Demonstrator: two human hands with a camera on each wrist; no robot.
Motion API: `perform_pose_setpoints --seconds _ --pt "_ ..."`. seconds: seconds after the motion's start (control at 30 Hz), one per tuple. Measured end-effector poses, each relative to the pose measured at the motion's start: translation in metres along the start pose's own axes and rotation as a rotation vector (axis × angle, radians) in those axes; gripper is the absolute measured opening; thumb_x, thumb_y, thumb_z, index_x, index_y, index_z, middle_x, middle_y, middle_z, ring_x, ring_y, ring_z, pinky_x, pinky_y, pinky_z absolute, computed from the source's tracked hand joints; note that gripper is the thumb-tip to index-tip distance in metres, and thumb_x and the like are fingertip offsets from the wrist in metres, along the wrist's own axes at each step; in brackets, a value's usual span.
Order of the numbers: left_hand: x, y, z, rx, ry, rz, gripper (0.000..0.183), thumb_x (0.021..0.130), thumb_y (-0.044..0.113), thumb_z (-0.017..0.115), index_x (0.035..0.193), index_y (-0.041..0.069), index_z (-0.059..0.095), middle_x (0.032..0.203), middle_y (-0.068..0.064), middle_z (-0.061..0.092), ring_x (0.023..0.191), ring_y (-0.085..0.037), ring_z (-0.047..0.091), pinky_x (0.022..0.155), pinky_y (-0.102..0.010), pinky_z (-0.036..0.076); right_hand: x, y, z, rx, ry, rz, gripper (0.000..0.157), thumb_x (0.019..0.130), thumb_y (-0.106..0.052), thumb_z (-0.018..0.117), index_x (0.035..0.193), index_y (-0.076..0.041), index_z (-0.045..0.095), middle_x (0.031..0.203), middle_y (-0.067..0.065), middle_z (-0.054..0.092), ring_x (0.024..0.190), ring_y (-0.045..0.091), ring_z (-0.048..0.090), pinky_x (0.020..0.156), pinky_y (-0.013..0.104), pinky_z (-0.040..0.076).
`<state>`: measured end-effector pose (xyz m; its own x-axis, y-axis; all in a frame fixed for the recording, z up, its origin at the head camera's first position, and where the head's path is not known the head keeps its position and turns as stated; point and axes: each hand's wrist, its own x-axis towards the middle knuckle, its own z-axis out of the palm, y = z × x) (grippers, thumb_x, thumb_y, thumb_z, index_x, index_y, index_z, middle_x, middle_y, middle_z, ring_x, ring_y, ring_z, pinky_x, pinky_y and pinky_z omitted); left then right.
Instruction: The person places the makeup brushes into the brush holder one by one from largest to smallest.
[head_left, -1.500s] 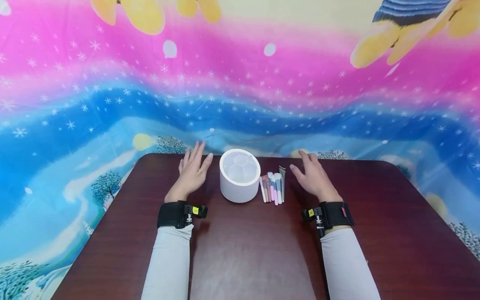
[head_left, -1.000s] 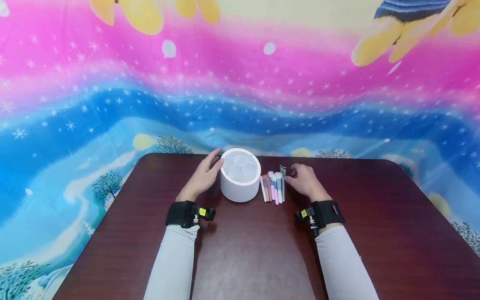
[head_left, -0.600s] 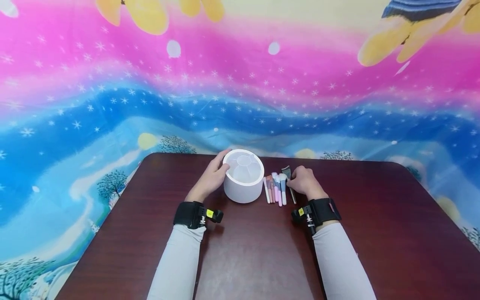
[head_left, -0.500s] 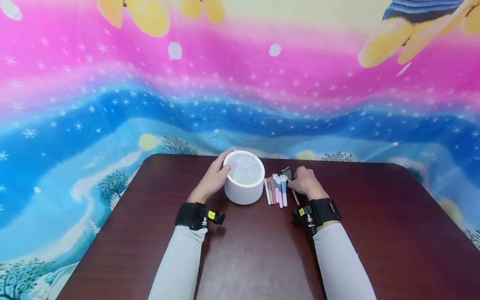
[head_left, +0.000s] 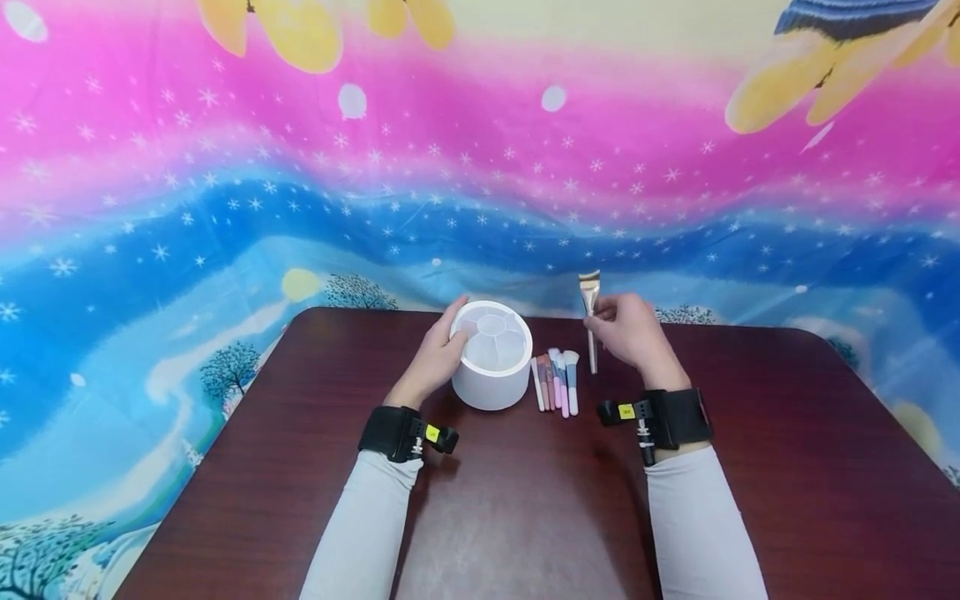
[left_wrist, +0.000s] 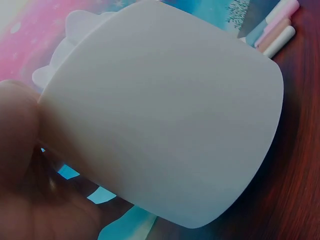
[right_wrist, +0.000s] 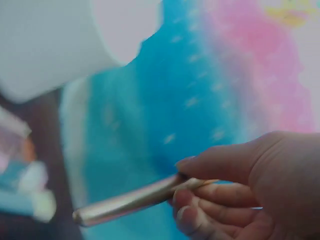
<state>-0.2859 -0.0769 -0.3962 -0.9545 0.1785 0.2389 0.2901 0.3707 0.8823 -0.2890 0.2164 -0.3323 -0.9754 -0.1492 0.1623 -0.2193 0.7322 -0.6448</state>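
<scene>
In the head view a white round holder with clear petal-like compartments stands on the table. My left hand grips its left side, thumb over the rim; the left wrist view shows the holder's plain wall filling the picture. My right hand pinches a gold flat makeup brush by its handle, bristles up, raised above the table. The right wrist view shows the brush's shiny handle between thumb and fingers. Several other makeup brushes lie side by side just right of the holder.
The dark red wooden table reaches its far edge just behind the holder. A colourful printed cloth hangs behind and around it. Each wrist wears a black strap with a small camera.
My left hand has come right from beside the holder and taken hold of it. My right hand has pinched the gold brush from the row's right end and lifted it.
</scene>
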Motion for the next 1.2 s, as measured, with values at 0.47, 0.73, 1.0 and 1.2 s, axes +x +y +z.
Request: perform_pose_setpoints --seconds 0.47,0.73,1.0,1.2 --pt "0.0 0.001 -0.005 0.151 0.031 0.127 0.052 0.093 0.01 0.037 0.139 0.034 0.042 0.144 0.01 0.035 0.13 -0.005 0.023 0.105 -0.049 0.026 -0.005 -0.046 0.005 0.118 0.353 -0.309 0.017 0.083 -0.015 0.069 0.096 -0.004 0.063 0.083 0.006 0.066 0.073 0.012 0.06 0.066 0.031 0.051" --pt "0.001 0.0 -0.001 0.169 0.018 0.116 0.047 0.094 0.012 0.038 0.136 0.032 0.046 0.142 0.009 0.037 0.129 -0.005 0.025 0.104 -0.047 0.029 -0.008 -0.057 0.02 0.243 0.309 -0.341 0.017 0.085 -0.018 0.068 0.098 -0.009 0.064 0.086 0.001 0.066 0.075 0.008 0.06 0.068 0.029 0.052" --pt "0.001 0.005 -0.003 0.175 0.034 0.113 0.043 0.093 0.016 0.047 0.134 0.028 0.046 0.141 0.009 0.037 0.127 -0.008 0.029 0.101 -0.048 0.033 -0.005 -0.058 0.034 0.234 0.227 -0.336 0.015 0.086 -0.018 0.067 0.098 -0.01 0.063 0.087 0.001 0.066 0.077 0.008 0.06 0.069 0.031 0.053" --pt "0.001 0.003 0.001 0.153 0.033 0.094 0.043 0.089 0.015 0.051 0.13 0.027 0.048 0.137 0.011 0.041 0.122 -0.012 0.036 0.097 -0.05 0.037 -0.003 -0.053 0.041 0.199 0.164 -0.311 0.012 0.088 -0.017 0.064 0.098 -0.011 0.063 0.085 0.001 0.067 0.072 0.009 0.061 0.067 0.03 0.053"
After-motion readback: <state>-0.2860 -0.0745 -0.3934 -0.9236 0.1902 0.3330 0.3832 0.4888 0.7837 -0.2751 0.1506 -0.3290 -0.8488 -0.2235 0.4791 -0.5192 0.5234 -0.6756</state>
